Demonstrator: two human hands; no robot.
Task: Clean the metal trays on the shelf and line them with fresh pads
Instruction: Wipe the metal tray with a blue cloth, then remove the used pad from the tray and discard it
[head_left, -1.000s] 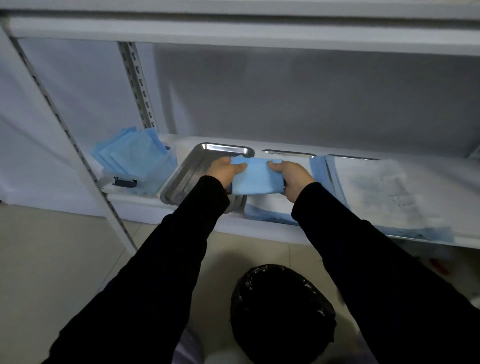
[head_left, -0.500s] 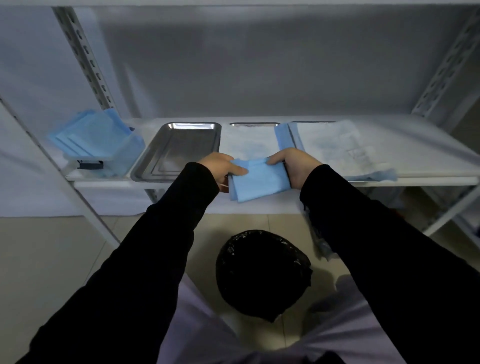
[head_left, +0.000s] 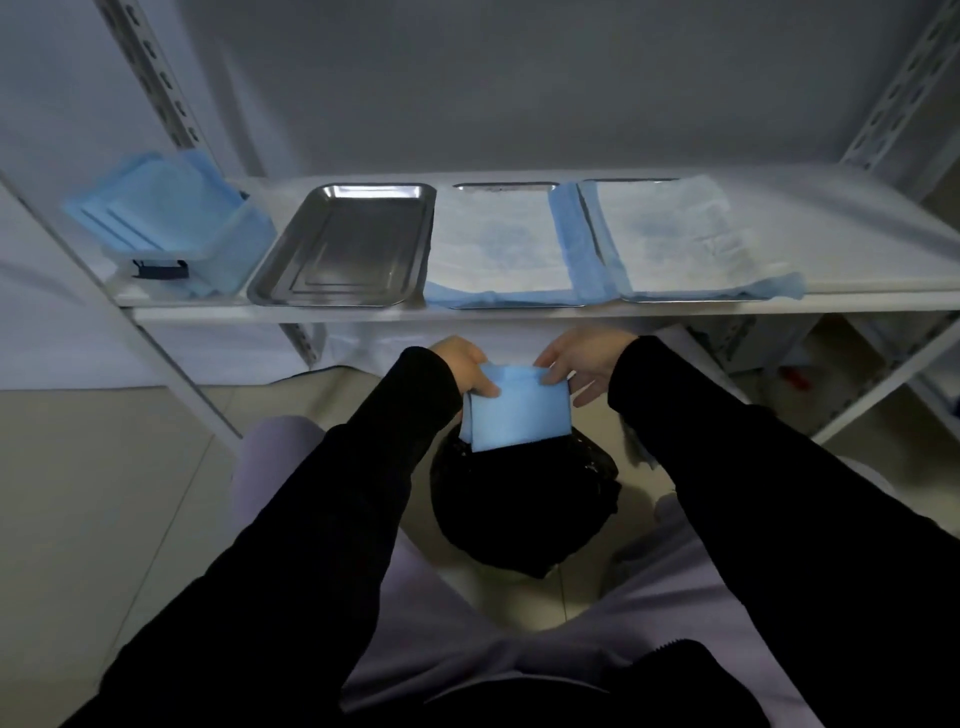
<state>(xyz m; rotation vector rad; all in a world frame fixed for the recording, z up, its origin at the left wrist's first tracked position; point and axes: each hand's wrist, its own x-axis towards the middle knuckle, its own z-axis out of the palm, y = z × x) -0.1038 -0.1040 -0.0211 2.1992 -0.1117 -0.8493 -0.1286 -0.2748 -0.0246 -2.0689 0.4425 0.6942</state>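
Note:
A folded blue pad (head_left: 517, 408) hangs below the shelf edge, its lower edge at the mouth of a black bin bag (head_left: 524, 499). My left hand (head_left: 465, 364) pinches its top left corner. My right hand (head_left: 582, 364) pinches the top right corner with the other fingers spread. On the shelf a bare metal tray (head_left: 343, 244) lies left of centre. Two more trays, the middle tray (head_left: 498, 185) and the right tray (head_left: 691, 299), are covered by white-and-blue pads, the middle pad (head_left: 493, 244) and the right pad (head_left: 675, 239).
A clear box (head_left: 218, 260) holding several folded blue pads stands at the shelf's left end. White shelf uprights (head_left: 171, 358) rise left and right. My knees in pale trousers (head_left: 270, 467) flank the bin. Lower shelves with small items sit at the right.
Both hands have brought the folded blue pad down from the shelf, away from the trays, to just above the black bin bag. My view has pulled back and tilted down.

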